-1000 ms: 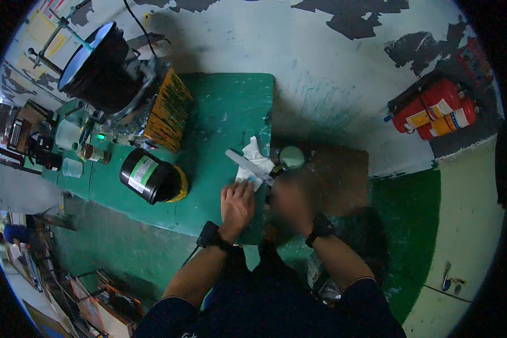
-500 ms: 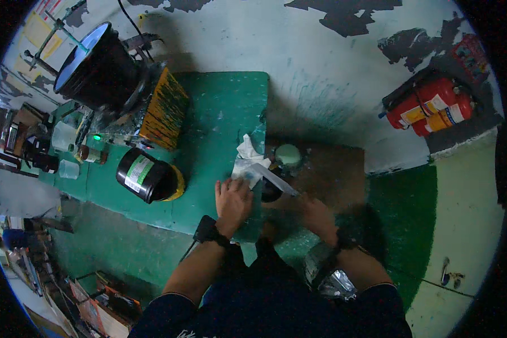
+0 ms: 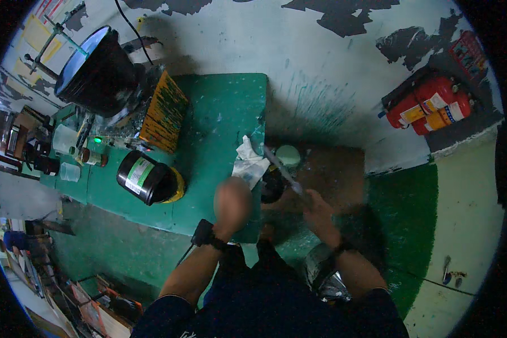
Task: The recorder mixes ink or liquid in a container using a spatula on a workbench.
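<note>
while i watch from the head camera, my left hand [image 3: 232,201] rests palm down on the near edge of the green bench [image 3: 222,107], blurred, fingers loosely spread and gripping nothing that i can see. just beyond its fingertips lies a crumpled white rag [image 3: 249,164], touching or nearly touching them; the blur keeps me from telling which. my right hand [image 3: 319,209] is off the bench to the right, clenched around the lower end of a thin pale blade, probably a spatula [image 3: 281,169], which slants up and away from that hand toward the rag. between my two hands sits a small dark pot [image 3: 271,187], right at the bench's corner, with the blade crossing just above it. beyond the pot and past the blade's tip is a round pale green lid [image 3: 288,154] on a brown surface [image 3: 335,169]. well to the left of my left hand a black can with a green label [image 3: 147,179] lies on its side on the bench, and beyond it leans a yellow streaked board [image 3: 163,112]. farther left still stands a big black bucket [image 3: 98,70]. far off to the right of my right hand, red extinguishers [image 3: 434,107] lie against the wall.
</note>
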`<action>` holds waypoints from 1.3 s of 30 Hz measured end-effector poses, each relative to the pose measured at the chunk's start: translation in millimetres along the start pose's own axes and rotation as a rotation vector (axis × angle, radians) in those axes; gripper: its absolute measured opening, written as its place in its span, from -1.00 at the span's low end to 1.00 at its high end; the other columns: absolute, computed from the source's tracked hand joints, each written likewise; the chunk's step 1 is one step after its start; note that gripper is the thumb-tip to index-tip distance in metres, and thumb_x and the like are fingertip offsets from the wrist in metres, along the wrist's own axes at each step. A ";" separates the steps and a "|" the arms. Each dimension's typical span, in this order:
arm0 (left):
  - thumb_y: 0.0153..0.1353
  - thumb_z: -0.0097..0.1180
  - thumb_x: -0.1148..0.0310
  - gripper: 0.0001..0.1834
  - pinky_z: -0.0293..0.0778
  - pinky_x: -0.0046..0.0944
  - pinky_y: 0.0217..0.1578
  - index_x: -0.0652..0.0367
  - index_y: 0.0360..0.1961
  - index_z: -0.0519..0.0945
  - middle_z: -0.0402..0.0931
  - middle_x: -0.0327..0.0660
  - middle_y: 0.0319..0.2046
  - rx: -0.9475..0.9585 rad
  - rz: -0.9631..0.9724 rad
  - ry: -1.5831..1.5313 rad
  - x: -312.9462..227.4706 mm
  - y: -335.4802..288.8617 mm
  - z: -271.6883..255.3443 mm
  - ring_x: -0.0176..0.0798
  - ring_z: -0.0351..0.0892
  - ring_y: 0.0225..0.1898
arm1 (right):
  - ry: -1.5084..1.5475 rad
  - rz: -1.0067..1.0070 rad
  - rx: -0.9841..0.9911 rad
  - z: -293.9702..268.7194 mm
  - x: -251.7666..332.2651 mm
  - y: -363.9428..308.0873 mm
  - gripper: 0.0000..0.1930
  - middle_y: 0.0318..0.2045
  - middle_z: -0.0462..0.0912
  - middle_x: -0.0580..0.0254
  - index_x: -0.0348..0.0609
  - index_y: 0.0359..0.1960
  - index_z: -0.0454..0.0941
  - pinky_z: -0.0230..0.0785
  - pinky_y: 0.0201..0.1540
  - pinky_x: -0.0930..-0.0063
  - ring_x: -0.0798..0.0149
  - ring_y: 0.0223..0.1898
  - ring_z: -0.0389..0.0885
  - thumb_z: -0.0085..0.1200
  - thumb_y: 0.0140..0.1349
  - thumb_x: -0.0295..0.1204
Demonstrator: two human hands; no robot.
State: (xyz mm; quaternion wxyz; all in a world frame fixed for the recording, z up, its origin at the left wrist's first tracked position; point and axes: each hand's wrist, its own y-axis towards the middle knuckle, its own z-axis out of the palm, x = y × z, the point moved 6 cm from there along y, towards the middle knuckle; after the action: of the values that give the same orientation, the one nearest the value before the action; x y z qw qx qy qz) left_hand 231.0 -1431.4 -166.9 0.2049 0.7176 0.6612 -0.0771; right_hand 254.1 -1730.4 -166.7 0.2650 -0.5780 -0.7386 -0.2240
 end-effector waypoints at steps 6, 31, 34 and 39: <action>0.29 0.24 0.19 -0.52 0.18 0.27 0.44 0.00 0.23 0.65 0.51 -0.14 0.33 0.063 -0.026 0.087 -11.1 2.8 0.1 0.08 0.35 0.41 | -0.190 -0.143 0.109 75.2 34.6 52.5 -0.41 -0.07 0.70 -0.14 -0.18 0.35 0.48 0.62 -0.13 -0.07 -0.23 -0.13 0.73 0.12 0.44 -0.05; 0.31 0.23 0.13 -0.47 0.08 0.38 0.46 0.02 0.28 0.61 0.47 -0.15 0.37 0.125 -0.055 0.070 -8.5 1.6 -3.6 0.16 0.29 0.45 | -0.184 -0.047 0.312 -49.4 -65.2 -67.7 -0.65 0.01 0.66 -0.19 -0.04 0.20 0.60 0.60 -0.05 -0.07 -0.25 -0.03 0.68 0.14 0.43 -0.32; 0.30 0.24 0.13 -0.45 0.08 0.38 0.46 0.04 0.30 0.60 0.46 -0.14 0.38 0.113 -0.020 0.057 -11.5 3.1 -1.9 0.17 0.27 0.45 | -0.109 -0.008 0.146 -48.9 -63.8 -59.2 -0.66 -0.01 0.67 -0.18 -0.12 0.15 0.59 0.61 -0.06 -0.07 -0.25 -0.05 0.69 0.16 0.41 -0.29; 0.29 0.25 0.13 -0.40 0.10 0.38 0.45 0.04 0.34 0.55 0.42 -0.14 0.41 0.126 -0.034 0.083 -3.0 -4.2 5.1 0.20 0.23 0.47 | -0.046 0.066 0.136 -10.0 22.6 11.5 -0.57 -0.04 0.68 -0.15 -0.14 0.22 0.52 0.61 -0.12 -0.09 -0.29 -0.15 0.72 0.18 0.39 -0.26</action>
State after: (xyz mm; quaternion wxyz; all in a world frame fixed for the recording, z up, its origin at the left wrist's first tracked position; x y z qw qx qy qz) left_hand 227.4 -1436.0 -171.1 0.1307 0.7204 0.6749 -0.0922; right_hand 262.3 -1717.5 -144.0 0.2937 -0.5877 -0.7386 -0.1512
